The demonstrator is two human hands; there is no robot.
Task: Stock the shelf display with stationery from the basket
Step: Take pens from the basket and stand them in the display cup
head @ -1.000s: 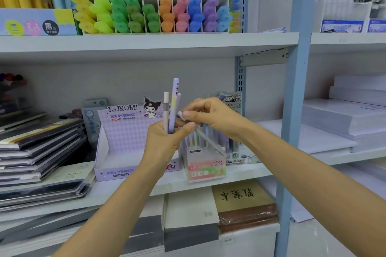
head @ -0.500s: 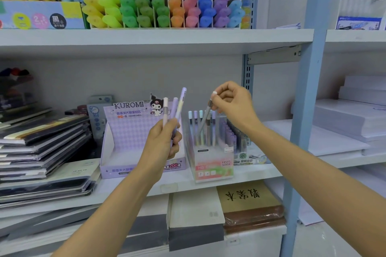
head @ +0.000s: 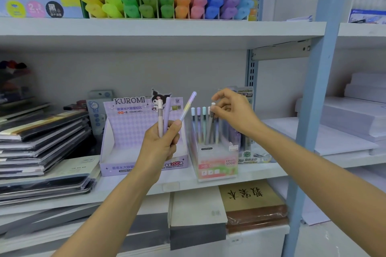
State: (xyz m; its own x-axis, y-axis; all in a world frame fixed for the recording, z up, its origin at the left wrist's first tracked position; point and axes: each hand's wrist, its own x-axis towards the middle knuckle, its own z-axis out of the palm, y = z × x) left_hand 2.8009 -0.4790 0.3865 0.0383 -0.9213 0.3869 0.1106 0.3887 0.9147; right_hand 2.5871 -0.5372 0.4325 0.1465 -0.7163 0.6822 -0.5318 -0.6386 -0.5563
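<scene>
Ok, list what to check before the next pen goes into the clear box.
1. Left hand grip on three pens: ok, fanned above the fist.
2. Grey pen standing in clear box: ok, leaning slightly.
3. Right hand free of grey pen: cannot tell, fingertips at its white cap.
4. Free slot in box: cannot tell.
5. Box upright on shelf: ok.

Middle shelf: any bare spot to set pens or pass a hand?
Bare: front shelf strip before the Kuromi box and pencil box; the Kuromi box looks empty inside. Crowded: notebook stack left, paper stacks right, right hand at pencil box.
</scene>
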